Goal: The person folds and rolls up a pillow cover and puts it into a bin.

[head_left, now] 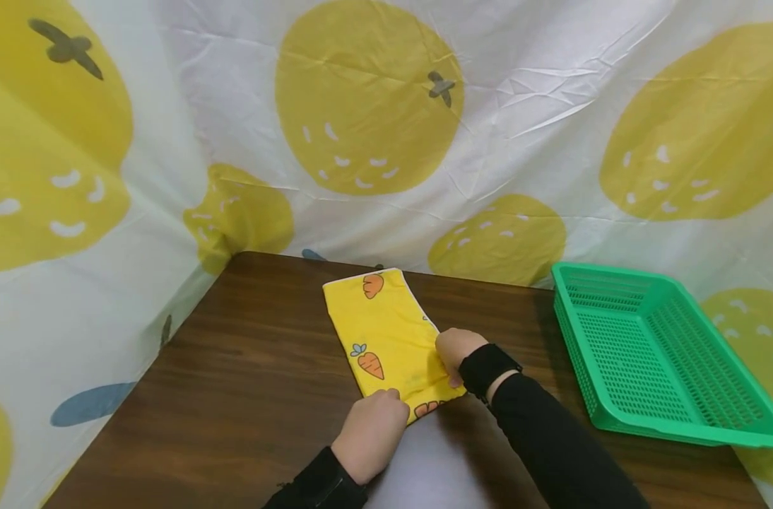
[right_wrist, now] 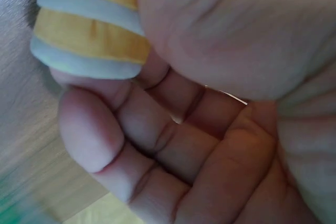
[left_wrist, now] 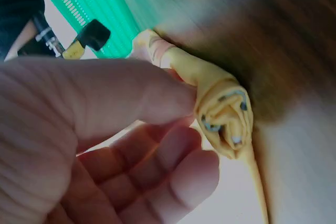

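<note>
A yellow cloth (head_left: 386, 332) with printed carrots and a white-trimmed edge lies folded into a long strip on the table. Its near end is rolled up, and the left wrist view shows the spiral of that rolled end (left_wrist: 226, 119). My left hand (head_left: 372, 430) pinches the roll's left end between thumb and fingers. At the right end of the roll, my right hand (head_left: 456, 351) grips the cloth with thumb and curled fingers. Two white-trimmed layers (right_wrist: 89, 11) show beside the thumb in the right wrist view.
A green plastic basket (head_left: 669, 431) with mesh sides stands on the right of the dark wooden table (head_left: 246, 367). Behind and to the left hangs a white curtain (head_left: 234, 85) printed with yellow fruit.
</note>
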Motion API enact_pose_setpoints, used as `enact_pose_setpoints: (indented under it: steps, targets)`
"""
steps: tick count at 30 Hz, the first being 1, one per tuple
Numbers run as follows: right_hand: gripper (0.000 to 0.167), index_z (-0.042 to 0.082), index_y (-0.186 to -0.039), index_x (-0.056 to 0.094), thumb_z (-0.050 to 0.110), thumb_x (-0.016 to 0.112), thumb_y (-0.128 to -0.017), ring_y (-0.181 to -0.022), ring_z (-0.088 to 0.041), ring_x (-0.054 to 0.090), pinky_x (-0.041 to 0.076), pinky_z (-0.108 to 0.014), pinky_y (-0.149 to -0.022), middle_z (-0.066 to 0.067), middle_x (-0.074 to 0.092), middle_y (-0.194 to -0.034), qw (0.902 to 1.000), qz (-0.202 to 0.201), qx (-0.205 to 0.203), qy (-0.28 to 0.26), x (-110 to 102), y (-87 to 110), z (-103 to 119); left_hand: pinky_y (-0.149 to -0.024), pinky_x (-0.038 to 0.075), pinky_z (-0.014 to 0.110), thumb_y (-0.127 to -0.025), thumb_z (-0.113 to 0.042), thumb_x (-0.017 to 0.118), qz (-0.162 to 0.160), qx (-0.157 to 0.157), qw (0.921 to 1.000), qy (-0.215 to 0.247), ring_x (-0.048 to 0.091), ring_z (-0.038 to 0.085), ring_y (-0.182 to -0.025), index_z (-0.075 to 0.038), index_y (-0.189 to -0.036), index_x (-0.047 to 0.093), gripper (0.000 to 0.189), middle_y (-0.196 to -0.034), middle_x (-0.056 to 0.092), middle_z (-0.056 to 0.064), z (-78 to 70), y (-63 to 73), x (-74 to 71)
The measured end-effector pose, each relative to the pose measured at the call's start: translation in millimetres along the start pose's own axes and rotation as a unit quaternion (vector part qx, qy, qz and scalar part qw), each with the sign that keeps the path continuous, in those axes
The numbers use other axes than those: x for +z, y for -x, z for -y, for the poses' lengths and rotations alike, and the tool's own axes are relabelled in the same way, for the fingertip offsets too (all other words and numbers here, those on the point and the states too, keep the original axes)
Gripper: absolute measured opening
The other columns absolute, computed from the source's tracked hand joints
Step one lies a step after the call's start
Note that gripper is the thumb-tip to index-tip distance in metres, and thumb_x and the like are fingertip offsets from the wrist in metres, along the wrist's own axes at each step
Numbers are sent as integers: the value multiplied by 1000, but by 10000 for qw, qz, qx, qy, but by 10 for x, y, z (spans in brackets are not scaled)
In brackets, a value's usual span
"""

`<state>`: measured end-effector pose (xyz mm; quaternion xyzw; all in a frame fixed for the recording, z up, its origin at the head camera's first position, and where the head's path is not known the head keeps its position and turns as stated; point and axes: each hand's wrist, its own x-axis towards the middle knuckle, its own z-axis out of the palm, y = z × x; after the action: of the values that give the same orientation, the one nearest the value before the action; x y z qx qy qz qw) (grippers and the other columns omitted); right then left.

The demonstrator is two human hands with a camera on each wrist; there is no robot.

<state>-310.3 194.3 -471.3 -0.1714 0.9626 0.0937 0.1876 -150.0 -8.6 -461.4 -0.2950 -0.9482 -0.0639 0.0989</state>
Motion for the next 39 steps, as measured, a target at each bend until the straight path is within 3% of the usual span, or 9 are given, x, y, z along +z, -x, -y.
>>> enact_pose_setpoints:
  steps: [4, 9, 15, 20, 25, 28, 32, 35, 39]
  targets:
    - [43, 15, -87, 73, 8, 103, -57, -74, -23, 56, 50, -39, -75, -3, 63, -82, 10000, 48, -12, -35, 150, -177, -91, -56, 52, 32, -88, -10, 82, 187, -18, 9998, 39, 61, 13, -66, -12, -77, 74, 14, -72, 62, -1, -38, 3, 2]
    - [41, 12, -88, 73, 7, 103, -60, -77, -25, 57, 52, -41, -77, -5, 64, -84, 9997, 118, -67, -183, 33, -92, -51, -59, 52, 32, -79, -24, 94, 454, -267, 9982, 295, 60, 13, -68, -12, -83, 75, 23, -73, 63, -2, -25, -38, 3]
    - [39, 13, -86, 72, 9, 102, -62, -76, -24, 57, 51, -39, -76, -4, 63, -82, 9997, 97, -66, -219, 49, -110, -83, -58, 51, 32, -74, -25, 97, 351, -325, 9984, 307, 59, 12, -66, -13, -81, 77, 24, -71, 62, -2, -21, -59, 34]
    - [37, 12, -86, 70, 2, 99, -64, -77, -25, 56, 49, -39, -75, -5, 62, -83, 9992, 246, -29, -301, -23, -58, -34, -55, 49, 31, -81, -18, 91, 260, -344, 9989, 157, 56, 11, -62, -13, -82, 78, 15, -70, 63, -2, -22, -54, 61]
    - [31, 7, -83, 69, -3, 95, -68, -75, -25, 55, 46, -37, -72, -8, 61, -81, 9985, 204, -24, -512, -248, 245, 124, -51, 48, 32, -91, -6, 78, 73, -349, 9994, -15, 56, 12, -59, -12, -78, 75, 15, -68, 62, 0, -45, -30, 71]
    - [32, 10, -80, 68, -2, 93, -66, -74, -23, 54, 45, -36, -71, -6, 60, -79, 9995, 129, -12, -304, -208, 207, 100, -51, 48, 33, -91, -5, 77, 22, -340, 9994, -41, 57, 13, -59, -12, -77, 75, 16, -68, 62, 0, -50, -26, 74]
    - [35, 15, -79, 66, 0, 93, -61, -73, -22, 56, 46, -36, -68, -4, 62, -80, 9998, 111, 6, -190, 169, -219, -135, -51, 48, 32, -92, -6, 77, 42, -333, 9994, -58, 56, 12, -59, -12, -77, 75, 15, -68, 62, 0, -51, -26, 72]
    - [36, 16, -76, 66, -1, 94, -58, -72, -23, 56, 46, -36, -65, -4, 63, -80, 9992, 136, 77, -378, 315, -373, -217, -52, 49, 32, -92, -6, 77, 133, -362, 9992, -47, 56, 12, -59, -11, -79, 76, 15, -68, 63, 1, -53, -33, 62]
    - [35, 13, -78, 68, 0, 95, -59, -75, -25, 55, 46, -37, -67, -5, 63, -82, 9995, 12, 20, -329, 243, -261, -166, -52, 49, 32, -93, -5, 76, 263, -422, 9988, 12, 56, 12, -59, -9, -79, 76, 14, -68, 63, 1, -56, -45, 48]
